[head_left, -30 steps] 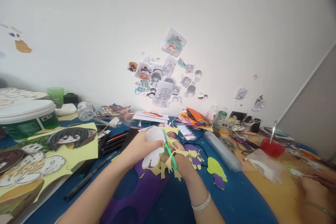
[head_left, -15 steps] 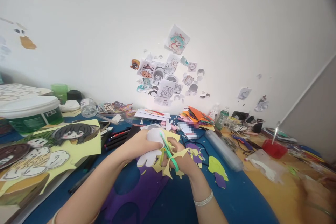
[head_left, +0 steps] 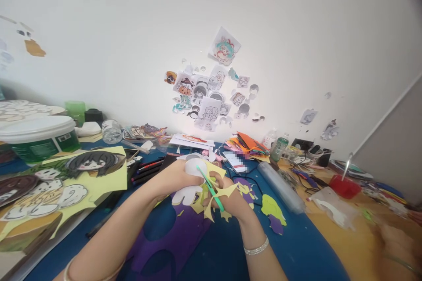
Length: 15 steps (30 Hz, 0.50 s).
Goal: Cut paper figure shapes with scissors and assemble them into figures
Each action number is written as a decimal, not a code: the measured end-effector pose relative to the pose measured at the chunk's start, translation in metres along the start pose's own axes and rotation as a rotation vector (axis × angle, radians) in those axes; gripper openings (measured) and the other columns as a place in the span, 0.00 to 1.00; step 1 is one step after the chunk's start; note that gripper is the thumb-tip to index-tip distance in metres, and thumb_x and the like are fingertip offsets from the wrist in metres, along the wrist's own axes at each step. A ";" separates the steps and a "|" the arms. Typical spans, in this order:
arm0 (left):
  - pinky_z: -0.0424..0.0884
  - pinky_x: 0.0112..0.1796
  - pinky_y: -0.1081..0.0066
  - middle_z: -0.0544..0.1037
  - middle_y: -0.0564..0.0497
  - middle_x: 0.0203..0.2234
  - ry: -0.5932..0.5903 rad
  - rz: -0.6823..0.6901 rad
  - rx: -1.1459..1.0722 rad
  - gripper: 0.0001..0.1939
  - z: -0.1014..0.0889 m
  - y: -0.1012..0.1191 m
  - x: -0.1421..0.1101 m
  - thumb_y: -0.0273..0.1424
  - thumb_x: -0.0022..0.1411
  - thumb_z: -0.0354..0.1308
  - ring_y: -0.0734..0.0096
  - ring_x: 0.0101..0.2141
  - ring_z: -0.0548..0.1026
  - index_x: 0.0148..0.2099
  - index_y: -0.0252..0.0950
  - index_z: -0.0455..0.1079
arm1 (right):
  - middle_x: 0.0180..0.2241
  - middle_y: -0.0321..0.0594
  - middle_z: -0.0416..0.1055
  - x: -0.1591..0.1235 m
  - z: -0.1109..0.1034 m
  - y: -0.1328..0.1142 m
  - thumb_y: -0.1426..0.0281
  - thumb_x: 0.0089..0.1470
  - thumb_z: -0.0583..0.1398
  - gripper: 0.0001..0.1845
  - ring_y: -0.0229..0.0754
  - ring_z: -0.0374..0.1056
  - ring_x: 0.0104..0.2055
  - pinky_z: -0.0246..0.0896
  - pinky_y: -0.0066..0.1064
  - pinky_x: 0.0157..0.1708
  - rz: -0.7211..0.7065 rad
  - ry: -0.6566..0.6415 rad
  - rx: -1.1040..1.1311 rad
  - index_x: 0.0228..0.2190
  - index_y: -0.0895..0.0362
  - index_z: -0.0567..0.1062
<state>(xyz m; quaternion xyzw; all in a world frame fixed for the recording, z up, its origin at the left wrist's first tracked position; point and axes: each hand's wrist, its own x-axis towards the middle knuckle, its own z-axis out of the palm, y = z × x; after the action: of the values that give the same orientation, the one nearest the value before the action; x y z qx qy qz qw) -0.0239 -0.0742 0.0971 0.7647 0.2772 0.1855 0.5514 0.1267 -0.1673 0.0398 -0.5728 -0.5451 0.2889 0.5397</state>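
- Left hand (head_left: 176, 178) gripped the white paper cut-out (head_left: 190, 181) above the blue bench (head_left: 296, 246), fingers curled and pinching the sheet near its upper lobe. Against the frame half a second back the grip looked unchanged; the sheet sat a touch higher in view.
- Right hand (head_left: 231, 199) worked the green-handled scissors (head_left: 210, 188), fingers closed through the loops. I could not tell whether the blades were parted or shut; they were too thin and partly hidden by paper.
- Change noted: a second earlier the blade line stood steeper; it now lay more slanted, tip up-left toward the white lobe. I judged the cut had advanced along the outline.
- Yellow paper offcuts (head_left: 220, 197) hung ragged around the scissors, touching both the white piece and the right hand, spread slightly wider than before.
- Purple sheet (head_left: 171, 237) with cut holes lay on the bench directly under both hands, unmoved.
- Green and purple scrap (head_left: 273, 210) lay to the right, apart from the hands; clear plastic roll (head_left: 280, 188) lay beyond it.
- Another person's hand (head_left: 395, 246) showed blurred at the lower right edge.
- Yellow character drawing (head_left: 82, 175) rested at left, untouched.
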 end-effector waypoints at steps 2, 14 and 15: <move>0.64 0.20 0.77 0.74 0.54 0.19 0.010 -0.003 -0.037 0.11 0.002 0.002 -0.001 0.33 0.43 0.58 0.72 0.20 0.71 0.31 0.33 0.70 | 0.16 0.26 0.59 0.000 0.001 -0.002 0.72 0.29 0.67 0.28 0.34 0.57 0.19 0.53 0.24 0.18 0.009 -0.087 0.037 0.37 0.57 0.67; 0.68 0.24 0.73 0.77 0.49 0.25 0.114 0.059 -0.060 0.19 0.018 0.000 0.002 0.43 0.48 0.55 0.65 0.26 0.75 0.36 0.33 0.69 | 0.19 0.28 0.64 -0.001 0.009 0.006 0.68 0.39 0.63 0.32 0.34 0.59 0.18 0.55 0.24 0.19 0.036 0.010 0.202 0.48 0.53 0.60; 0.68 0.25 0.73 0.77 0.48 0.27 0.154 0.097 -0.040 0.20 0.020 -0.002 0.003 0.44 0.49 0.54 0.63 0.27 0.75 0.37 0.33 0.69 | 0.18 0.27 0.64 -0.001 0.008 0.008 0.68 0.40 0.63 0.32 0.33 0.58 0.18 0.56 0.24 0.20 0.018 0.002 0.191 0.48 0.54 0.60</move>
<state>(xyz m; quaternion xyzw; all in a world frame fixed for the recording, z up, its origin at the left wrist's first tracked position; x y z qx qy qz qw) -0.0100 -0.0862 0.0888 0.7496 0.2776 0.2755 0.5340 0.1218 -0.1647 0.0301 -0.5240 -0.5092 0.3438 0.5898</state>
